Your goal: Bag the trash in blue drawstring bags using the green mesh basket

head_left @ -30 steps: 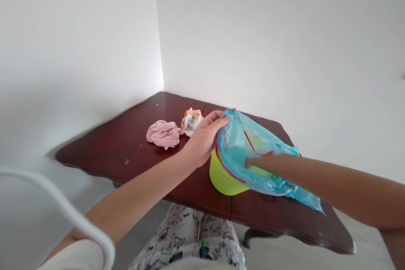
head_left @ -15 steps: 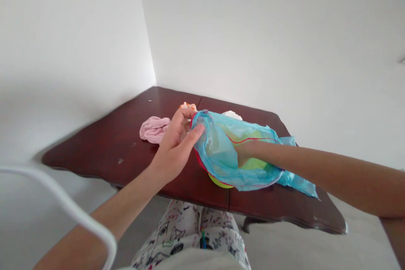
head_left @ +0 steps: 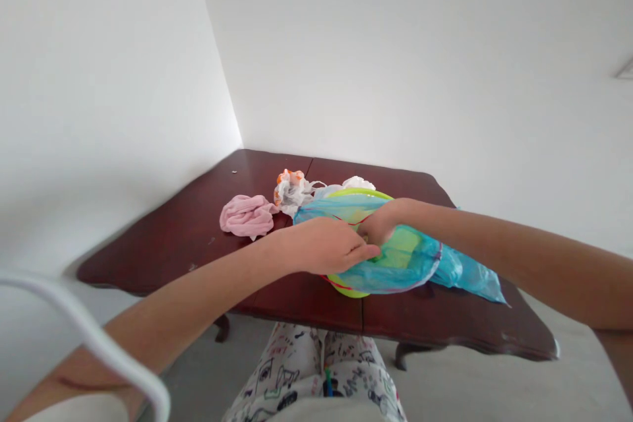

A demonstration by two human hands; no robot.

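A lime green plastic basket (head_left: pixel 352 195) stands on the dark wooden table (head_left: pixel 208 211). A thin blue plastic bag (head_left: pixel 445 267) with a red edge is draped over and into it. My left hand (head_left: pixel 329 247) lies over the bag's near rim, fingers curled down onto the plastic. My right hand (head_left: pixel 378 227) is pushed into the bag's mouth inside the basket, fingers bent and partly hidden by my left hand. The bag's tail trails off to the right across the tabletop.
A crumpled pink cloth (head_left: pixel 246 216) lies left of the basket. A white and orange plastic bag (head_left: pixel 291 188) and another white crumpled bag (head_left: pixel 359 182) sit behind it. Two white walls meet at the table's far corner. A white chair rail (head_left: pixel 99 343) crosses the lower left.
My left hand has dropped from the bag's raised left edge to its near rim. The bag has been pressed down flat over the basket, and my right hand has gone deeper inside.
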